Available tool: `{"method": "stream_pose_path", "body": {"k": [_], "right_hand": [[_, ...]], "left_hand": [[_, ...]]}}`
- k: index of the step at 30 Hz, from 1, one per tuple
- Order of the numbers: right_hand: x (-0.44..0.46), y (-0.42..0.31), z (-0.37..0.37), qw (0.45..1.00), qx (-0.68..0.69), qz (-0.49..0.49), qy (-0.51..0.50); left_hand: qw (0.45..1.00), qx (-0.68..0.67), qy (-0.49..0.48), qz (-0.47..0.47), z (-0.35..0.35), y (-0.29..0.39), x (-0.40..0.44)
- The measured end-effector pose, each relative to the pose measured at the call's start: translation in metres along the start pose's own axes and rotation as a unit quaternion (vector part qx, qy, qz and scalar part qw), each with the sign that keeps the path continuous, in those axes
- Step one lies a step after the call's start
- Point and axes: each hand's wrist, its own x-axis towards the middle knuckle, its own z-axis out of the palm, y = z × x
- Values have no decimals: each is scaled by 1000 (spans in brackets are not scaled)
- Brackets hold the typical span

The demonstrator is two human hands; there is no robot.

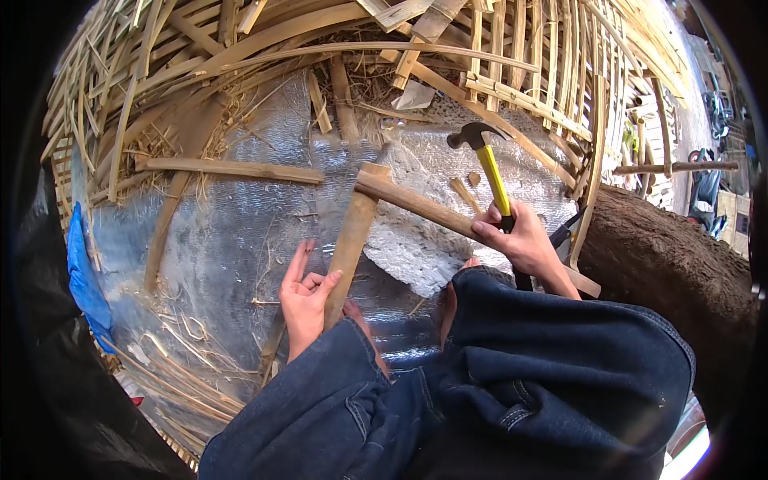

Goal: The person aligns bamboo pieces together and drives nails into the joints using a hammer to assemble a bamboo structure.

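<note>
Two bamboo slats meet at a corner over a rough grey stone block (412, 260). My left hand (306, 308) holds the upright slat (350, 244) near its lower end, thumb against it and the other fingers partly stretched out. In my right hand (524, 240) are the other bamboo slat (424, 209), which slants down to the right, and a claw hammer (498, 180) with a yellow and black handle. The hammer's head points up, away from the slats. Whether a nail joins the corner I cannot make out.
Silvery foil sheeting (216, 264) covers the ground. A loose bamboo piece (240, 169) lies to the left, and a lattice of bamboo strips (512, 56) curves across the back. A thick brown log (664, 248) is on the right, a blue tarp (86, 280) far left.
</note>
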Motion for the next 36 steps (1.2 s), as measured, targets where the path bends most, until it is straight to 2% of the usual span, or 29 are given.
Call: {"method": "stream_pose_path", "body": {"k": [3,5,8,12,15,18,20,21,23,24,26,28,30,32,34,36], "right_hand": [[-3,4,1,1000,20,0,7],[-5,5,-2,1000,19,-14,10],[-8,2,-8,1000,-1,25,-4],[-9,15,-6,1000,13,-8,9],[-16,9,-8,1000,1,21,22],[-11,11,-9,999,-19,8,28],[-8,7,-11,999,-41,17,29],[-5,6,-11,997,-63,24,31],[-2,11,-10,997,-64,33,29],[0,13,-10,997,-68,40,28],[3,14,-9,995,-91,41,29],[6,20,-9,995,-90,31,23],[7,22,-8,996,-76,32,26],[9,26,-9,997,-60,38,29],[11,32,-10,998,-40,30,27],[12,29,-9,998,-38,40,30]], "left_hand": [[1000,-5,-8,-6,-1,2,-1],[994,-43,-82,-52,-6,-3,-3],[998,-10,-36,-44,1,-3,-10],[999,-25,-18,-23,5,-17,-14],[999,-29,-5,-24,9,-15,-16],[1000,11,4,-25,10,-10,-15],[970,199,68,124,10,-2,-12],[969,200,68,124,12,6,-10],[942,243,75,217,20,28,-5],[942,244,76,217,26,39,-1],[947,234,-63,213,42,55,10],[955,201,-72,207,56,55,19],[979,106,-108,138,63,53,25],[984,104,-89,116,69,55,31],[932,197,-76,296,72,50,43],[934,197,-83,286,77,46,53]]}}
